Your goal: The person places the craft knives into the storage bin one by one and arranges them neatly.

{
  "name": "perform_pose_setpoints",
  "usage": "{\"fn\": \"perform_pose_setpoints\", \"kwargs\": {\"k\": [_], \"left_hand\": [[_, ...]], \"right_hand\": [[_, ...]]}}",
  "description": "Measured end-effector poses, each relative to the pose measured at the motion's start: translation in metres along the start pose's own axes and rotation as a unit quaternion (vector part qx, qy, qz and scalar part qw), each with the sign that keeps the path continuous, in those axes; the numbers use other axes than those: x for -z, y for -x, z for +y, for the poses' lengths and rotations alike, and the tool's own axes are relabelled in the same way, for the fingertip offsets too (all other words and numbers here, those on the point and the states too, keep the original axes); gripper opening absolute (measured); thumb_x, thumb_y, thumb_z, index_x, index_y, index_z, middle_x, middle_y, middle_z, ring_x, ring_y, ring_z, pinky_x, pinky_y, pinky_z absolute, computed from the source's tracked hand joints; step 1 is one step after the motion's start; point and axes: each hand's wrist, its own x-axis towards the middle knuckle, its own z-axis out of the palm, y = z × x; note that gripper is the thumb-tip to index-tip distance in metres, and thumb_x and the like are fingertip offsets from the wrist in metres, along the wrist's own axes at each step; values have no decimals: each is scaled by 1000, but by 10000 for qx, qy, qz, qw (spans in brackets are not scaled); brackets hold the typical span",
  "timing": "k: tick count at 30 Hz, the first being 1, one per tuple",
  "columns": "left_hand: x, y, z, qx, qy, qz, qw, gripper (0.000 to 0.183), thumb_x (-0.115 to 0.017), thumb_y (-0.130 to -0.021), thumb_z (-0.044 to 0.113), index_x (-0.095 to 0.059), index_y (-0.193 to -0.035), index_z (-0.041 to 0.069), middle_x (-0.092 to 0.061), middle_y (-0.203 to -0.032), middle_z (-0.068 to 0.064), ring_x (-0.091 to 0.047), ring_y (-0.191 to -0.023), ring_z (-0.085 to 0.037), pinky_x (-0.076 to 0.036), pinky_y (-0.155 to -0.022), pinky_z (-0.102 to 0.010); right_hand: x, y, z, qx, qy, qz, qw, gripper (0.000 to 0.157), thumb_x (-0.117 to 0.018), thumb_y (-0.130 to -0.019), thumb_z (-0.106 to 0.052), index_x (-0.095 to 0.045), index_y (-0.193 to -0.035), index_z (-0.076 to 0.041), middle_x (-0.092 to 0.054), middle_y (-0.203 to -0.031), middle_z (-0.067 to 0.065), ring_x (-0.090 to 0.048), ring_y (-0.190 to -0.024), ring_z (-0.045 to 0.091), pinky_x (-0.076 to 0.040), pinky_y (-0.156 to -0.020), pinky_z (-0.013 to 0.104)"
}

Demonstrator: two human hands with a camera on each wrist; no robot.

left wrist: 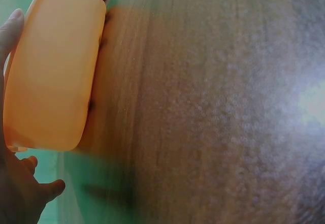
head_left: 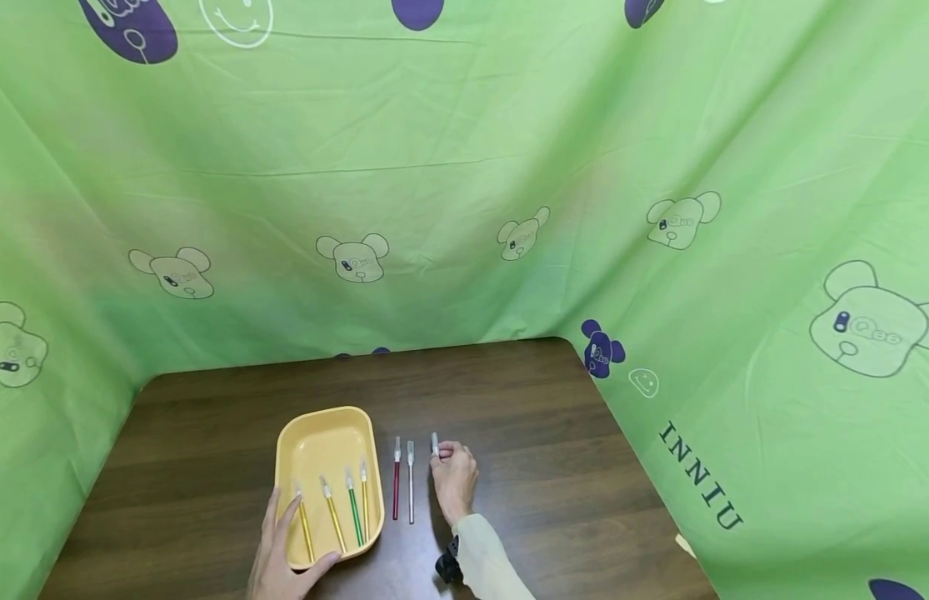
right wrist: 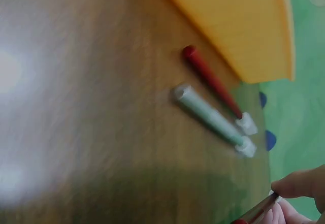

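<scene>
In the head view, my left hand (head_left: 275, 560) holds the near left corner of a yellow plastic tray (head_left: 287, 433), thumb over the near rim and fingers along the left side. Several capped craft knives lie in the tray, among them a green one (head_left: 355, 512) and a gold one (head_left: 332, 517). To its right, a red craft knife (head_left: 396, 487) and a silver craft knife (head_left: 411, 492) lie side by side on the table. My right hand (head_left: 455, 479) pinches another craft knife (head_left: 435, 442) near its clear cap; the right wrist view shows its reddish handle, partly out of frame.
The dark wooden table (head_left: 539, 433) is enclosed by a green curtain (head_left: 449, 275) printed with bear heads. A small pale piece (head_left: 685, 546) shows at the table's right edge. A black wrist device (head_left: 449, 564) sits by my right sleeve.
</scene>
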Motion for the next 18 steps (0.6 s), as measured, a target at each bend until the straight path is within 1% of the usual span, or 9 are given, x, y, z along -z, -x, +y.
{"fn": "perform_pose_setpoints", "kwargs": {"k": [4,6,10,12,15,18], "left_hand": [[1,0,2,49,-12,-30,10000,106,-102,-62,27,-50,-152,5,-25,-170,-20,-48,-131,-56,-43,-95,-53],[2,0,3,107,-5,-65,9999,106,-101,-63,28,-50,-153,6,-25,-170,-19,-48,-132,-55,-43,-96,-50],[1,0,3,115,25,-62,9999,106,-102,-62,27,-51,-153,5,-26,-169,-20,-48,-132,-54,-37,-98,-35],[1,1,3,84,23,-33,10000,106,-102,-62,26,-51,-152,5,-27,-169,-21,-48,-132,-55,-34,-97,-30],[0,2,2,36,20,14,10000,106,-102,-61,26,-51,-152,5,-28,-168,-21,-49,-131,-54,-33,-96,-27],[0,2,1,34,26,32,10000,107,-102,-60,26,-52,-152,5,-28,-168,-22,-49,-131,-54,-35,-97,-30]], "right_hand": [[2,-2,-8,-233,-315,-207,9990,15,-82,-78,5,-76,-90,-2,-74,-80,3,-71,-73,22,-55,-75,44],[3,-2,-12,-325,-413,-294,9982,14,-82,-79,4,-77,-90,-2,-74,-80,3,-71,-72,21,-56,-74,43],[4,-2,-18,-452,-435,-423,9971,15,-83,-79,4,-78,-90,-3,-76,-79,2,-72,-71,19,-56,-74,41],[4,-1,-21,-459,-461,-462,9968,15,-83,-78,3,-78,-90,-3,-76,-79,2,-72,-71,19,-56,-73,40],[3,1,-25,-491,-529,-529,9960,14,-83,-79,3,-77,-91,-3,-76,-80,3,-72,-71,19,-56,-72,39],[3,3,-31,-568,-649,-636,9942,15,-82,-79,5,-77,-92,-2,-76,-81,4,-73,-73,19,-57,-72,37]]}}
